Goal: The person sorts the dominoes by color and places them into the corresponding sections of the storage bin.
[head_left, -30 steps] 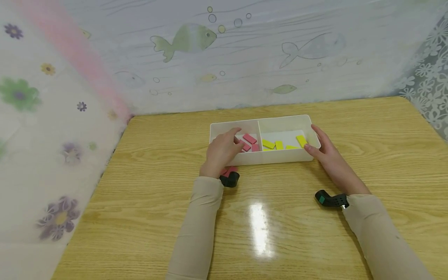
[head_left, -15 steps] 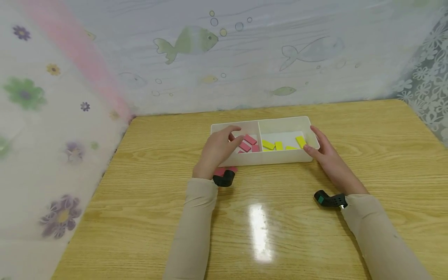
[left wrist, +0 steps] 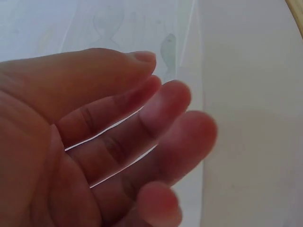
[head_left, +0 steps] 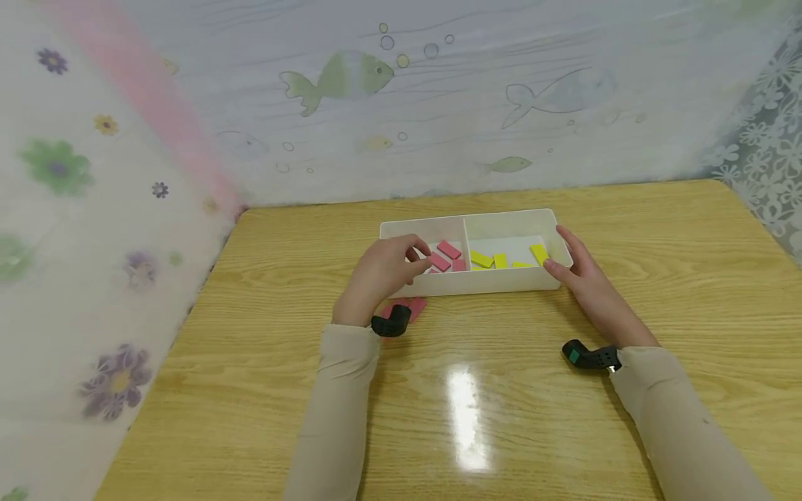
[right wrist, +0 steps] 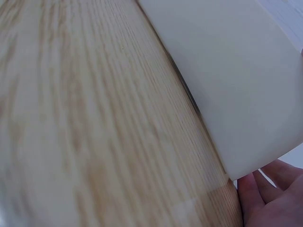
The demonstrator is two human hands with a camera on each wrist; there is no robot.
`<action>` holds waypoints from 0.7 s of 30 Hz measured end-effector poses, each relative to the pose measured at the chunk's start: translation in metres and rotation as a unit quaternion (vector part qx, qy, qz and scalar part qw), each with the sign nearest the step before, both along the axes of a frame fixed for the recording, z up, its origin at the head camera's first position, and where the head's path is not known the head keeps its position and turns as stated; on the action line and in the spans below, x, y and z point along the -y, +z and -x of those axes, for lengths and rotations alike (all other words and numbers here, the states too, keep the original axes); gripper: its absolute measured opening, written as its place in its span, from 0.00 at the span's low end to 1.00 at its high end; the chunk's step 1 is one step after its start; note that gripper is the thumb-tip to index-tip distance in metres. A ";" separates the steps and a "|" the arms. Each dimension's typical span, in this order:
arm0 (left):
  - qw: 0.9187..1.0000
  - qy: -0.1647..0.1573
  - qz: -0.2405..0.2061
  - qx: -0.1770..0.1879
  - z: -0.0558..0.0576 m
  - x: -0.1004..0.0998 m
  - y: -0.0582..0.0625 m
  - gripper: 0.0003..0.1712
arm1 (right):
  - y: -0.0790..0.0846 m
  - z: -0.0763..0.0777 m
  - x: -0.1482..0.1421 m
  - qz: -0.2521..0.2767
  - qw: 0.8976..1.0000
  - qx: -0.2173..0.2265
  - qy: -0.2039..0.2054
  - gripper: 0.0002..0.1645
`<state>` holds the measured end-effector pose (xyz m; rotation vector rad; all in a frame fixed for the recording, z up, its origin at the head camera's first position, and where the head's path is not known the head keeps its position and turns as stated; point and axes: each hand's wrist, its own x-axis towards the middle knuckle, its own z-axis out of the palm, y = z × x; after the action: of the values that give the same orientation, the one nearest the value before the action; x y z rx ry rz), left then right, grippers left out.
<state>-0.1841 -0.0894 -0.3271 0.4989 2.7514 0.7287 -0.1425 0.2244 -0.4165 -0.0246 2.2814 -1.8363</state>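
A white two-compartment box (head_left: 514, 280) lies on the table. Several pink domino-like tiles (head_left: 448, 249) sit in its left compartment, and several yellow tiles (head_left: 481, 259) are in the right one. My left hand (head_left: 381, 273) hovers over the left compartment's near-left corner. Its fingers are loosely bent with nothing between them, as the left wrist view also shows. With thumb on the near rim and fingers behind the end wall, my right hand (head_left: 592, 287) grips the box's right end. Part of the left compartment is hidden behind my left hand.
More pink tiles (head_left: 417, 309) lie on the wooden table (head_left: 514, 390) in front of the box, partly covered by the black left wrist camera (head_left: 392, 321). A fish-patterned wall covering (head_left: 438, 104) stands behind the table; a flowered one (head_left: 69, 278) borders its left side.
My left hand has drawn back left and slightly toward me, showing more of the pink tiles in the box and on the table. The right hand keeps its grip.
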 end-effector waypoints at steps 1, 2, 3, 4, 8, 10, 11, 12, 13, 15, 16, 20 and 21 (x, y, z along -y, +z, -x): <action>1.000 -0.003 -0.002 0.006 -0.001 0.000 0.001 0.10 | 0.000 0.000 0.000 -0.001 1.000 0.000 0.000 0.41; 1.000 -0.005 -0.001 0.009 -0.002 0.000 0.003 0.10 | -0.001 0.000 -0.001 0.000 1.000 0.000 0.001 0.41; 1.000 -0.006 0.001 0.011 -0.004 0.000 0.004 0.10 | -0.001 0.001 -0.001 0.000 1.000 0.000 0.001 0.41; 1.000 -0.007 0.004 0.013 -0.005 0.000 0.006 0.10 | -0.001 0.001 -0.002 0.001 1.000 -0.001 0.002 0.41; 0.999 -0.026 0.036 0.006 -0.013 0.001 0.010 0.11 | -0.002 0.001 -0.002 0.003 1.000 -0.001 0.003 0.42; 0.998 -0.037 0.060 -0.004 -0.017 0.002 0.011 0.12 | -0.002 0.001 -0.002 0.003 1.000 0.000 0.004 0.42; 0.996 -0.042 0.072 -0.012 -0.019 0.003 0.011 0.12 | -0.002 0.000 -0.001 0.003 1.000 0.000 0.004 0.42; 0.996 -0.045 0.081 -0.017 -0.020 0.004 0.011 0.11 | -0.002 0.000 -0.001 0.003 1.000 0.000 0.004 0.42; 0.995 -0.045 0.090 -0.022 -0.022 0.004 0.010 0.11 | -0.002 0.000 -0.001 0.002 1.000 0.000 0.005 0.42; 0.993 -0.045 0.102 -0.025 -0.024 0.005 0.010 0.10 | -0.001 -0.001 -0.001 0.003 1.000 -0.002 0.005 0.41; 0.993 -0.046 0.106 -0.026 -0.025 0.006 0.009 0.10 | 0.000 -0.001 0.000 0.002 1.000 -0.003 0.005 0.41; 0.991 -0.057 0.122 -0.017 -0.027 0.007 0.008 0.12 | 0.000 -0.001 0.000 0.005 1.000 -0.004 0.006 0.40; 0.990 -0.060 0.128 -0.015 -0.028 0.007 0.008 0.12 | 0.000 -0.002 0.000 0.006 1.000 -0.004 0.006 0.40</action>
<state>-0.1562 -0.0959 -0.3192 0.6151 2.7580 0.3361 -0.1409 0.2241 -0.4160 -0.0469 2.2714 -1.8461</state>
